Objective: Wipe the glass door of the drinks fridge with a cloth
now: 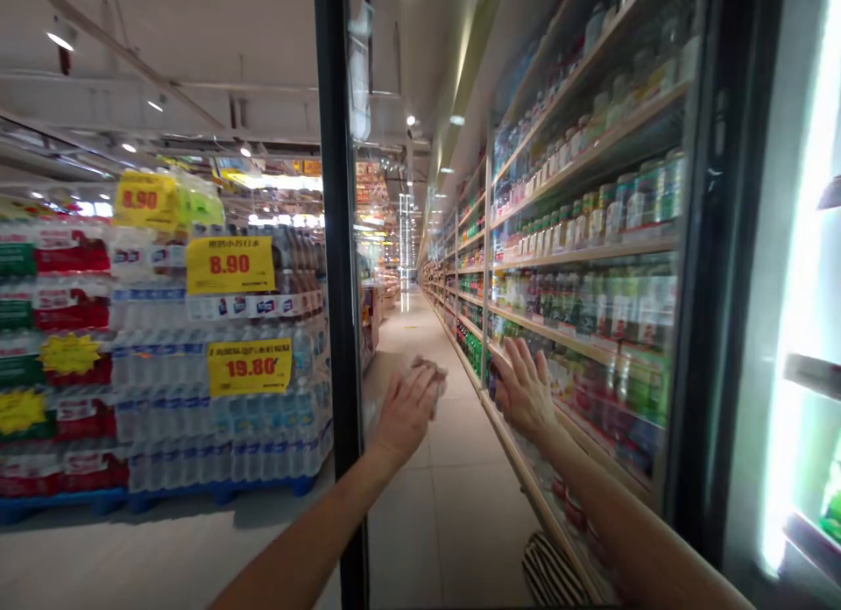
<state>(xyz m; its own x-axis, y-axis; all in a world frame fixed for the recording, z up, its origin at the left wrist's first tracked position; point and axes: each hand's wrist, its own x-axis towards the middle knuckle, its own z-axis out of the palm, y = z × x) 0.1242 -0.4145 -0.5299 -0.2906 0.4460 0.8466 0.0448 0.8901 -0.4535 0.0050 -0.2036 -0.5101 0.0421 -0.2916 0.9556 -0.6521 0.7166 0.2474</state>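
Note:
I face an open glass fridge door (591, 110) with a dark frame (336, 242); the aisle and drink shelves show through it. My left hand (404, 413) is closed on a small crumpled cloth (430, 373), held up against the glass. To its right my right hand (526, 391) lies flat on the glass, fingers stretched out and holding nothing. Both forearms reach up from the bottom of the view.
Stacked packs of bottled water (216, 400) with yellow price signs (229, 264) stand on a blue pallet at left. A long tiled aisle (420, 329) runs ahead beside bottle shelves (591, 268). The lit fridge interior (802, 329) is at far right. Striped cloth (552, 575) shows at the bottom.

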